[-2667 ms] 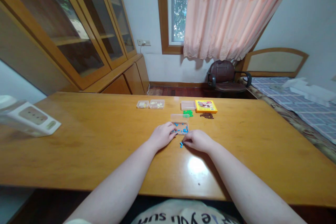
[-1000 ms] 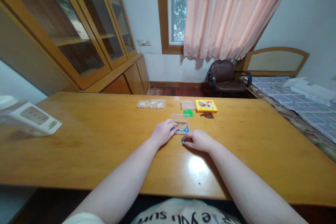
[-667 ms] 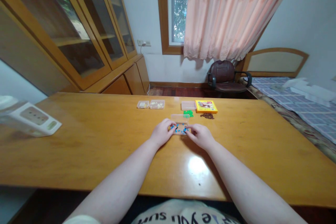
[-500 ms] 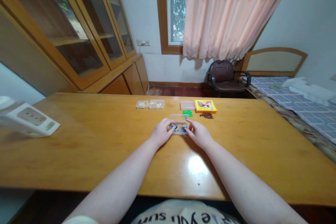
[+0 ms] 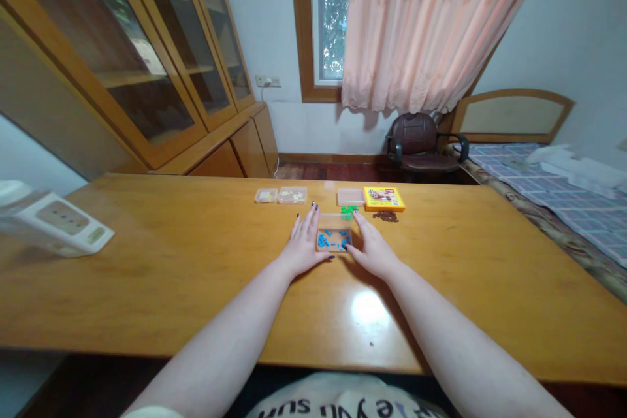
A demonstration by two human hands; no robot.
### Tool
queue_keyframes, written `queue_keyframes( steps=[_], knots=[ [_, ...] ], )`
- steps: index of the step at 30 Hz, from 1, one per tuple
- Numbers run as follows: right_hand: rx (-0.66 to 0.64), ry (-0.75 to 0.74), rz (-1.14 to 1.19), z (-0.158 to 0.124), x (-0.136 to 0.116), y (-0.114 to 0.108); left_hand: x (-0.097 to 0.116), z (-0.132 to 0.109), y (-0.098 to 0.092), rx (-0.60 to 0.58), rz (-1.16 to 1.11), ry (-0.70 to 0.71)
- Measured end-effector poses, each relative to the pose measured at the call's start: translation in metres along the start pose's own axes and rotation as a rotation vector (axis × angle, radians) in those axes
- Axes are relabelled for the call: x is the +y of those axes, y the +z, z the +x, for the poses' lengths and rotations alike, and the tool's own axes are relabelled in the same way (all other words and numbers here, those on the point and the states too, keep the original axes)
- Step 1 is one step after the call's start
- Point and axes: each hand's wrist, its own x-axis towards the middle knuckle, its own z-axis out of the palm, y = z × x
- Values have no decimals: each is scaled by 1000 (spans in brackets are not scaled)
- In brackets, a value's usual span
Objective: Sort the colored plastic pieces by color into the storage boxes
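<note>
Between my hands on the table lies a small clear plastic box (image 5: 334, 250) with its lid (image 5: 335, 217) folded back on the far side. Several small blue pieces (image 5: 324, 240) are scattered inside it. My left hand (image 5: 304, 245) lies along the box's left side, fingers stretched forward and thumb along the near edge. On the right side is my right hand (image 5: 371, 247), its fingers apart and the thumb over the box's right end. A heap of green pieces (image 5: 349, 209) sits just beyond, partly behind the right fingertips.
Brown pieces (image 5: 386, 216) lie before a yellow box (image 5: 384, 198), beside another clear box (image 5: 351, 196). Two clear containers, one with pale pieces (image 5: 292, 194), stand back left. A white-and-clear dispenser (image 5: 61, 219) is at the far left of the wooden table (image 5: 196, 261).
My left fingers have come out of the box and straightened forward along its side. My right fingers have spread and stretched forward. The box stays in place.
</note>
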Motion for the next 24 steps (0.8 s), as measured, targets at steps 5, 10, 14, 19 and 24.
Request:
queue_keyframes(
  steps=[5,10,14,19,24],
  knots=[
    [28,-64,-22,-1,-4,-5,6,1,-6,-18,31,74],
    [98,-135,-62,-2,-6,-9,18,2,-20,-23,39,87],
    [46,-191,-161,-1,-12,-9,33,-5,-20,-51,92,33],
    [-129,-179,-249,-1,-20,-9,50,-14,-10,-103,121,49],
    [-184,-190,-266,-1,-23,-11,55,-14,-6,-148,120,35]
  ],
)
